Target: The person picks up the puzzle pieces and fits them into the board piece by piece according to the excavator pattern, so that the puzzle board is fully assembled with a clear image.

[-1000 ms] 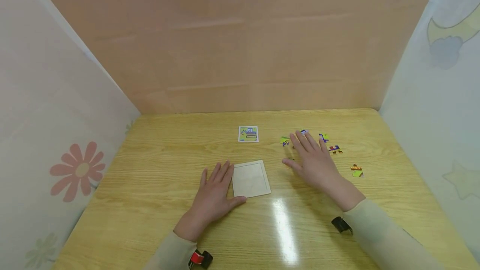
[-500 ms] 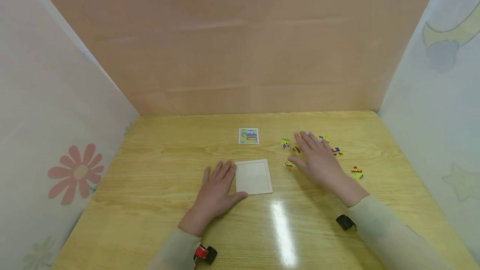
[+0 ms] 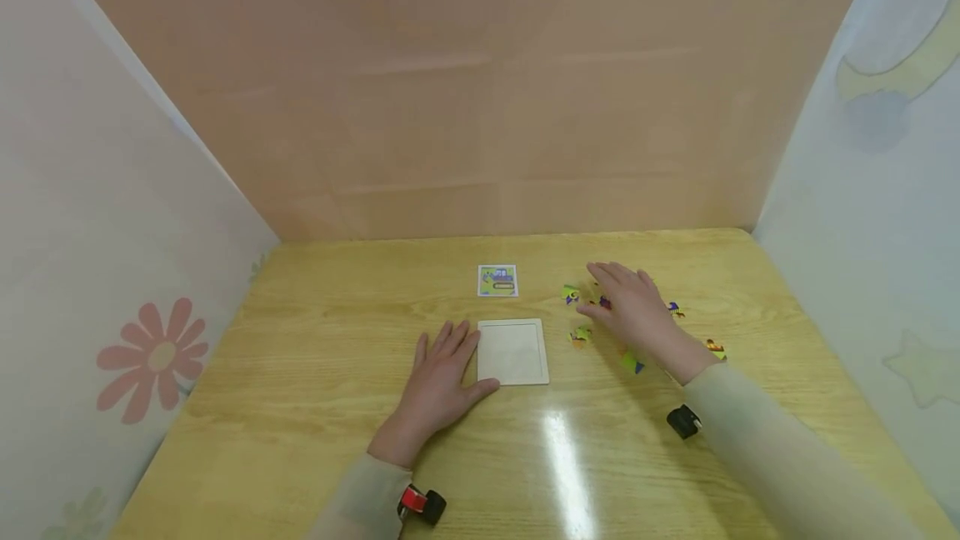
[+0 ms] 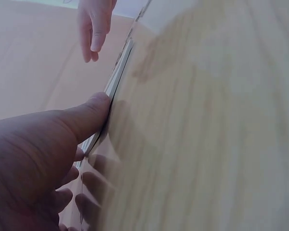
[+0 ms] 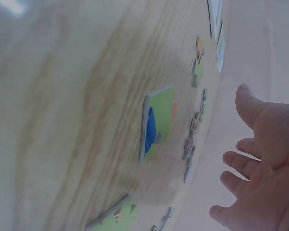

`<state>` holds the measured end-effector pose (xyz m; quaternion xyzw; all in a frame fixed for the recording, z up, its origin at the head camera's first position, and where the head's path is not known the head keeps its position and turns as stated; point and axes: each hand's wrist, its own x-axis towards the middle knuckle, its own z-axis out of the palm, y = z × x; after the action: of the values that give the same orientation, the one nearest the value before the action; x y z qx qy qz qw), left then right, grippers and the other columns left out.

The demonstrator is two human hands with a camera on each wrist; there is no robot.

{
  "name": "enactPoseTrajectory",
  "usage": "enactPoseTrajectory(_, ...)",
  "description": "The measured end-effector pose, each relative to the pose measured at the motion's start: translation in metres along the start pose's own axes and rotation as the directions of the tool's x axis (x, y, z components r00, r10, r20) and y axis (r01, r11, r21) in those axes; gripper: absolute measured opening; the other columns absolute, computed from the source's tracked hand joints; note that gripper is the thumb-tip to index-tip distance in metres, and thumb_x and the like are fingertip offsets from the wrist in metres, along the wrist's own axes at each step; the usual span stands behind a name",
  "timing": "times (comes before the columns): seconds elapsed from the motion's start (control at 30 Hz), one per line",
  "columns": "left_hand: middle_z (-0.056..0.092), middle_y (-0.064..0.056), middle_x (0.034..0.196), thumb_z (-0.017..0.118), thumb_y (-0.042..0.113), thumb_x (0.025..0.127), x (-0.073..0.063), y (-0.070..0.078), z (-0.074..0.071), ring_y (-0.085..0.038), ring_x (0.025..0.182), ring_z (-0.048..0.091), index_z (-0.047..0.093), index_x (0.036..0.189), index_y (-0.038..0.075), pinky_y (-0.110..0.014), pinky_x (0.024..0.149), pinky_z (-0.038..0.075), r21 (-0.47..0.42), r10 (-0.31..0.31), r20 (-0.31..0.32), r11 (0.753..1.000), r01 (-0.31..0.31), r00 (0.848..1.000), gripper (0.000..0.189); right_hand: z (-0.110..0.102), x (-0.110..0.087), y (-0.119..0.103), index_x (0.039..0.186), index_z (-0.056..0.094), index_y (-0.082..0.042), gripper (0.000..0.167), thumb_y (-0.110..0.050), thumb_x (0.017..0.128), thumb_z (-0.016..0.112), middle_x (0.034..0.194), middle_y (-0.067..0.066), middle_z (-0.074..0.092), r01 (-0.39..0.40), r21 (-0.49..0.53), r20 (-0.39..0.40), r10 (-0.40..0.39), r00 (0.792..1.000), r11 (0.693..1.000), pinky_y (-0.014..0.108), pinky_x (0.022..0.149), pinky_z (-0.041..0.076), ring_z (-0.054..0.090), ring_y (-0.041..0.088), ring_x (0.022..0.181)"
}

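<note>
My left hand (image 3: 438, 394) rests at the left side of a pale square wooden puzzle tray (image 3: 513, 352), its fingers fairly straight. In the left wrist view, the thumb (image 4: 94, 115) touches the tray's edge. My right hand (image 3: 633, 311) hovers palm down over scattered colourful puzzle pieces, partly covering them. Its fingers are spread and loosely bent, with nothing held, as the right wrist view shows. A green and blue puzzle piece (image 5: 159, 122) lies below the palm. Another green puzzle piece (image 3: 580, 337) lies between that hand and the tray.
A small picture card (image 3: 498, 281) of a digger-like vehicle lies behind the tray. More pieces lie around the right hand, among them an orange-topped puzzle piece (image 3: 716, 349) at the right. The wooden table (image 3: 315, 340) is bounded by a backdrop (image 3: 480, 107) and side panels.
The tray has turned square to the table and shifted slightly right with my left hand beside it. My right hand has turned and tilted above the pieces; a green-blue piece now shows below its palm.
</note>
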<state>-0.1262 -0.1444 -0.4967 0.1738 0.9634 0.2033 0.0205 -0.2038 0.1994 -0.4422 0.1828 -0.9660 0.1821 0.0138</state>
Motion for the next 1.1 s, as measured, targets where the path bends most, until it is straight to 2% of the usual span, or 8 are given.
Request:
enactPoseTrajectory(0.13,0.035,-0.014,0.177,0.073,0.061,0.102,0.004,-0.001,0.002,-0.039,0.167,0.021,0.047,0.169,0.010,-0.067,0.133,0.005,-0.017,0.008,-0.008,1.000,-0.008,1.000,0.089,0.003,0.008,0.003,0.164,0.047,0.004,0.075,-0.033,0.106,0.077,0.160,0.030,0.052,0.008,0.015,-0.022,-0.007,1.000,1.000,0.075,0.126,0.023,0.046,0.053,0.150)
enactPoseTrajectory(0.4,0.035,-0.012,0.177,0.074,0.059,0.102,0.009,-0.002,0.006,-0.037,0.167,0.021,0.048,0.168,0.010,-0.067,0.133,0.001,-0.044,0.016,-0.023,0.999,-0.017,1.000,0.086,0.015,0.019,0.012,0.158,0.056,0.003,0.068,-0.028,0.103,0.082,0.150,0.029,0.060,-0.027,0.056,-0.003,0.027,1.000,0.998,0.070,0.120,0.038,0.053,0.053,0.140)
enactPoseTrajectory(0.67,0.036,-0.011,0.178,0.072,0.061,0.102,0.017,-0.002,0.015,-0.035,0.168,0.022,0.049,0.168,0.013,-0.067,0.133,0.001,-0.042,0.028,-0.043,0.999,-0.030,0.999,0.085,0.017,0.025,0.019,0.147,0.067,0.002,0.058,-0.028,0.101,0.084,0.142,0.025,0.067,-0.022,0.031,-0.010,0.023,1.000,0.999,0.072,0.115,0.040,0.056,0.051,0.135)
enactPoseTrajectory(1.1,0.038,-0.009,0.177,0.067,0.058,0.107,0.027,0.003,0.017,-0.035,0.167,0.024,0.048,0.169,0.016,-0.067,0.133,0.001,0.017,0.042,-0.055,0.999,-0.041,0.998,0.077,0.020,0.031,0.022,0.131,0.078,-0.003,0.040,-0.028,0.100,0.085,0.135,0.021,0.071,-0.029,0.023,-0.024,0.030,0.999,0.999,0.070,0.107,0.045,0.062,0.045,0.123)
